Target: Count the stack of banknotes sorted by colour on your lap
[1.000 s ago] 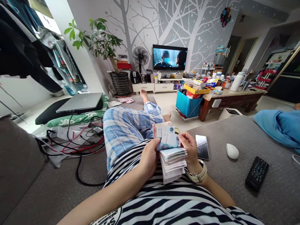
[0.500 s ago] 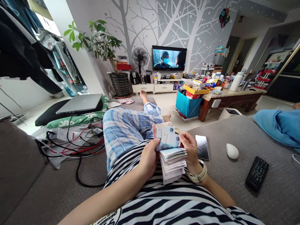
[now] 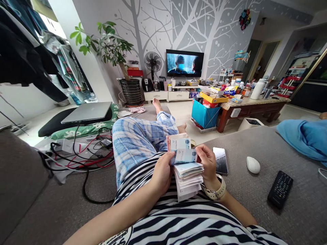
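A thick stack of paper slips that look like banknotes (image 3: pixel 189 178) is fanned downward over my striped shirt. My left hand (image 3: pixel 163 173) grips the stack at its left side, thumb on top. Blue-and-white notes (image 3: pixel 180 144) stand up above that thumb, with pinkish ones behind them. My right hand (image 3: pixel 206 163), with a cream watch (image 3: pixel 216 191) on the wrist, pinches the right edge of a bluish note (image 3: pixel 186 156) that bends toward me. The lower fingers of both hands are partly hidden by the paper.
On the grey sofa (image 3: pixel 240 211) to the right are a phone (image 3: pixel 221 161), a white mouse (image 3: pixel 253 165) and a black remote (image 3: pixel 280 189). Tangled cables (image 3: pixel 84 160) and a closed laptop (image 3: pixel 88 112) lie on the left. Beyond stands a cluttered table (image 3: pixel 268 102).
The bluish note between my hands has bent down toward me, showing more of the note behind it. Both hands have stayed in nearly the same place.
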A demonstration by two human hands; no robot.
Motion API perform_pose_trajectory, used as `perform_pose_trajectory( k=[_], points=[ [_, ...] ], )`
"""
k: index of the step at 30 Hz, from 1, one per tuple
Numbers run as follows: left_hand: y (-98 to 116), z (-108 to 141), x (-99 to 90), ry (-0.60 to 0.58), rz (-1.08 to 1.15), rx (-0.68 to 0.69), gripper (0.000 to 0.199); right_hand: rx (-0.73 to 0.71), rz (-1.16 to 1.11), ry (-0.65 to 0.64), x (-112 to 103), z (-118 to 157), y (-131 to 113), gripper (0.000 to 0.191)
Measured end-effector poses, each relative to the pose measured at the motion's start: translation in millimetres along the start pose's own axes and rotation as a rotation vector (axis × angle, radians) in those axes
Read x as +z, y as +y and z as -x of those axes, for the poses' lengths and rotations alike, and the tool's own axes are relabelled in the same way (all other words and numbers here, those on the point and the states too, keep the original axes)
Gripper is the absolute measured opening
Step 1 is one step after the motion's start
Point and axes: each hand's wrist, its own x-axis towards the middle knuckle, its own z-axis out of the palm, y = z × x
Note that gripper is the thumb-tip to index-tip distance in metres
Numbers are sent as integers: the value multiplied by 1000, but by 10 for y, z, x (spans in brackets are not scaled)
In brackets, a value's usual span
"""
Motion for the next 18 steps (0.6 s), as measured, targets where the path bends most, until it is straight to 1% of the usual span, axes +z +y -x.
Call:
perform_pose_trajectory(
  k=[5, 11, 14, 18],
  points=[
    [4, 9, 11, 8, 6, 8, 27, -20, -30, -3, 10, 11, -6, 39],
    [44, 59, 27, -35, -31, -26, 25, 1, 43, 122, 9, -50, 36, 35],
    [42, 62, 24, -47, -30, -41, 26, 27, 76, 113, 4, -64, 38, 33],
    [26, 54, 18, -17, -37, -49, 22, 28, 105, 85, 8, -54, 19, 36]
  ],
)
